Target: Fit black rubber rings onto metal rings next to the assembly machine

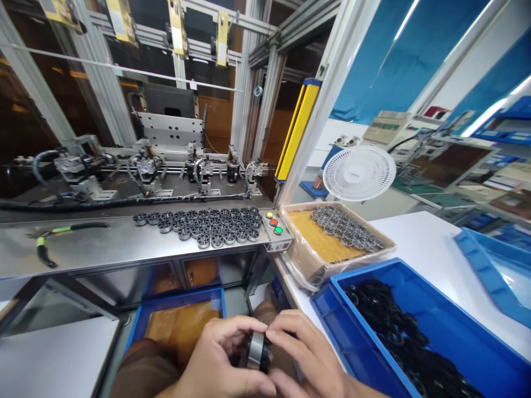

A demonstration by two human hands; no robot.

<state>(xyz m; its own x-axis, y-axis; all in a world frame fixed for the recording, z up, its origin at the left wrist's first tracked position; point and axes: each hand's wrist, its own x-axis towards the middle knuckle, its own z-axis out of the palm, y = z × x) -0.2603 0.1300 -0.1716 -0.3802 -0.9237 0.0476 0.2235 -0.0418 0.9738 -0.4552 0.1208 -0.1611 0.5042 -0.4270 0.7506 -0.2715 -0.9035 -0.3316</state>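
Note:
Low in front of me, over my lap, my left hand (224,359) is closed around a ring-shaped part (257,351) with a silver metal band and black inner pieces. The fingers of my right hand (302,348) pinch the same part from its right side, at the black face. My fingers hide some of it. Many similar dark ring-shaped parts (215,224) stand in rows on the metal ledge beyond my hands. To the right, a deep blue bin (332,309) holds a heap of small black parts (394,320).
A box (298,265) lined with plastic holds more grey rings. Beside the ledge sits a button box (276,243) with yellow, red and green buttons. A machine (145,171), a yellow light bar (297,130), a white fan (359,173) and a blue tray (493,276) stand around.

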